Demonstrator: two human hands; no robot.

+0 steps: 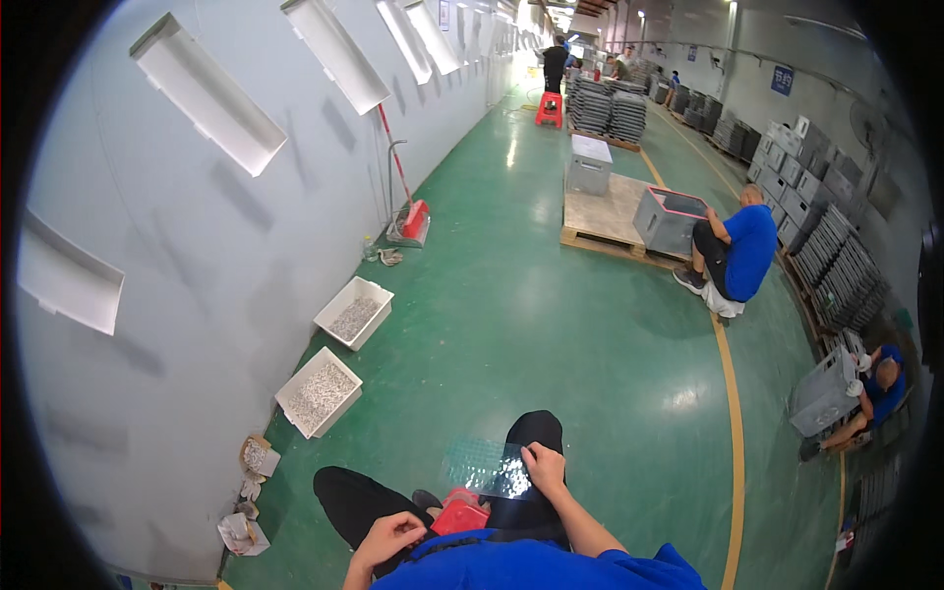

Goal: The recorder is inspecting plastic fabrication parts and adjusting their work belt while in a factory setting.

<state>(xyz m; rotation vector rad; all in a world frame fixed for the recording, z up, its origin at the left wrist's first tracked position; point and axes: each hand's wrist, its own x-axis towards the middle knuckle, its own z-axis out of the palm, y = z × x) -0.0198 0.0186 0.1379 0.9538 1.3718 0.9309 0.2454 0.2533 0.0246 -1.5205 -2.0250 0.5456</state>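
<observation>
My right hand is closed on the right edge of a clear, bluish plastic sheet with a shiny pattern of small bumps. The sheet spans the gap between my knees, its right end over my right thigh. My left hand is above my left thigh, apart from the sheet. Its fingers are curled together, and whatever they may pinch is too small to make out. Below the sheet, between my legs, shows part of a red plastic thing.
Left of me, two white bins of small grey-white pieces stand along the wall, with small boxes nearer. A broom and dustpan lean farther along. Ahead right, a wooden pallet bears grey crates; two people in blue work at crates.
</observation>
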